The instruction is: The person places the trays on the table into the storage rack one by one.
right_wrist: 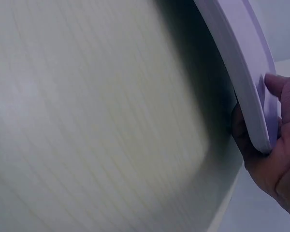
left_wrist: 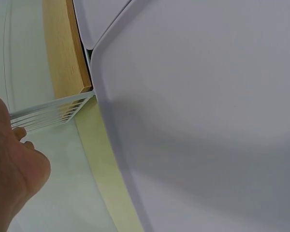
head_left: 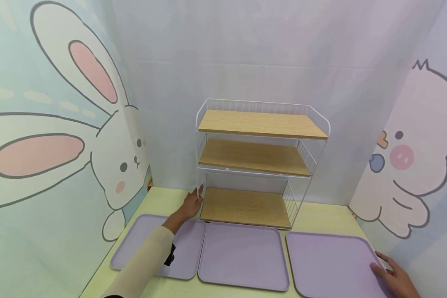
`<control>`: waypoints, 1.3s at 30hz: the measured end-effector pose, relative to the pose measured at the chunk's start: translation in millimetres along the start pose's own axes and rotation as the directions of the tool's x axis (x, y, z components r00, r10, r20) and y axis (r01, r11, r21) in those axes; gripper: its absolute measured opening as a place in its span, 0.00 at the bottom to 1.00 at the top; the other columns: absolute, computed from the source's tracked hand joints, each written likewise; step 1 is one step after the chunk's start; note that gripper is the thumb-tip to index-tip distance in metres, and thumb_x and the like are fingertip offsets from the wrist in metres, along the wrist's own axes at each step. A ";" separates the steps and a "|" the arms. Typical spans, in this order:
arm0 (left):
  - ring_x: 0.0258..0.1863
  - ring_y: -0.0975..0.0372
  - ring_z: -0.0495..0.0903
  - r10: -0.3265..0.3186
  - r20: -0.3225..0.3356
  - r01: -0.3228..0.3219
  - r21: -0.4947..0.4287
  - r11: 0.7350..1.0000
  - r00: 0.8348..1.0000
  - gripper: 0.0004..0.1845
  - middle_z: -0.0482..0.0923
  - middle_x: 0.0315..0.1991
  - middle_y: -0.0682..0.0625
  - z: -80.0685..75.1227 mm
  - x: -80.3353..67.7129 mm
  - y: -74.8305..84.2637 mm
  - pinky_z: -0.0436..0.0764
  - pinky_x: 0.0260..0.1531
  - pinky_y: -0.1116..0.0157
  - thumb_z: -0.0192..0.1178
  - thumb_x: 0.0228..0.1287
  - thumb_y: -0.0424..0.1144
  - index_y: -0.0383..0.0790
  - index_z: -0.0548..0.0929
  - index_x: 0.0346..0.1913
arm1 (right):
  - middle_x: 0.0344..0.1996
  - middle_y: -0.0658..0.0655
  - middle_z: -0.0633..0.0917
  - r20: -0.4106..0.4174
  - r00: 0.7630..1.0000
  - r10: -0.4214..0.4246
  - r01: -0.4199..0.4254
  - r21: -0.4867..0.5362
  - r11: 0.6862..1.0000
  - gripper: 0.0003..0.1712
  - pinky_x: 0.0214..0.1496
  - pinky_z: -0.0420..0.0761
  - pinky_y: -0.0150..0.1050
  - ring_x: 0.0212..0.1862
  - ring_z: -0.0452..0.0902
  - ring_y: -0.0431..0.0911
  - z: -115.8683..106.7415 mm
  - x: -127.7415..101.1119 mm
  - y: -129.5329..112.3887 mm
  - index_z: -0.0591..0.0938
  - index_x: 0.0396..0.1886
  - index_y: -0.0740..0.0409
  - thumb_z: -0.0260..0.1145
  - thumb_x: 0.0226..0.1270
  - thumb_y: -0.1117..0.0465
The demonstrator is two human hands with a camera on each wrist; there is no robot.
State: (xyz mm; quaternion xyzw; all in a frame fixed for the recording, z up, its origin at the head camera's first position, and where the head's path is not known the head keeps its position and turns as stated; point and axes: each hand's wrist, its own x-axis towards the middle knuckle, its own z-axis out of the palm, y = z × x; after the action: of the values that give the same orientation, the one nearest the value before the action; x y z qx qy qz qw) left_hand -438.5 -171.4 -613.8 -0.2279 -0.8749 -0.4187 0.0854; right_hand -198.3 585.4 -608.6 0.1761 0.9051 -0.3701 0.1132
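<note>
A white wire rack [head_left: 318, 163] with three wood-look shelves stands at the back of the table. At its left front post, my left hand [head_left: 191, 205] holds the wire low down, with the fingers partly hidden. The left wrist view shows that hand [left_wrist: 14, 169] at the end of the rack's white wire side [left_wrist: 53, 106]. My right hand [head_left: 396, 278] grips the right edge of a lilac tray [head_left: 331, 260]. In the right wrist view the thumb lies over the rim of the tray [right_wrist: 244, 63], fingers underneath, and that edge is raised off the table.
Two more lilac trays lie on the pale yellow table [head_left: 322, 213]: the middle tray [head_left: 243, 256] in front of the rack and the left tray [head_left: 188, 252] under my left forearm. Fabric walls printed with a rabbit [head_left: 115, 165] and a chick [head_left: 424, 165] enclose the sides.
</note>
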 end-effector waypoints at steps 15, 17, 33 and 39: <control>0.86 0.27 0.58 -0.149 0.054 0.156 -0.155 0.976 0.987 0.32 0.44 0.90 0.25 -17.0 -17.5 87.5 0.55 0.90 0.36 0.32 0.92 0.31 0.19 0.43 0.88 | 0.75 0.93 0.52 0.068 0.984 0.165 -0.174 0.167 0.970 0.80 0.50 0.92 0.59 0.54 0.83 0.70 13.3 -1.3 -4.0 0.31 0.90 0.64 0.76 0.72 0.28; 0.87 0.27 0.58 -0.143 0.056 0.150 -0.156 0.976 0.988 0.32 0.43 0.91 0.25 -16.8 -17.4 85.4 0.54 0.90 0.37 0.33 0.93 0.31 0.19 0.42 0.88 | 0.76 0.92 0.51 0.071 0.980 0.186 -0.196 0.184 0.963 0.81 0.51 0.92 0.62 0.56 0.81 0.74 17.4 -0.8 -7.6 0.30 0.91 0.64 0.76 0.71 0.27; 0.86 0.29 0.60 -0.154 0.055 0.159 -0.121 0.980 0.987 0.32 0.48 0.89 0.24 -18.6 -19.7 84.8 0.55 0.90 0.36 0.35 0.92 0.30 0.20 0.44 0.89 | 0.78 0.91 0.58 -0.048 0.999 -0.002 0.005 0.049 0.999 0.76 0.55 0.89 0.55 0.62 0.81 0.72 58.9 -10.2 -53.5 0.45 0.90 0.72 0.76 0.71 0.29; 0.87 0.30 0.58 -0.147 0.069 0.154 -0.106 0.982 0.987 0.32 0.48 0.89 0.24 -19.3 -19.0 85.1 0.56 0.89 0.35 0.34 0.93 0.32 0.21 0.44 0.89 | 0.76 0.94 0.60 -0.027 0.999 -0.045 0.048 0.138 0.989 0.74 0.50 0.90 0.51 0.57 0.86 0.68 83.7 -23.0 -83.4 0.41 0.89 0.73 0.77 0.73 0.35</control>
State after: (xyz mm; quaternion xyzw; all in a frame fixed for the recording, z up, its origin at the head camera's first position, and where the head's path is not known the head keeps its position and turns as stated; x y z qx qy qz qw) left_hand -382.6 -146.1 -549.1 -0.1784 -0.8671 -0.4649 0.0138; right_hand -204.7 465.2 -607.0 0.1666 0.8823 -0.4325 0.0813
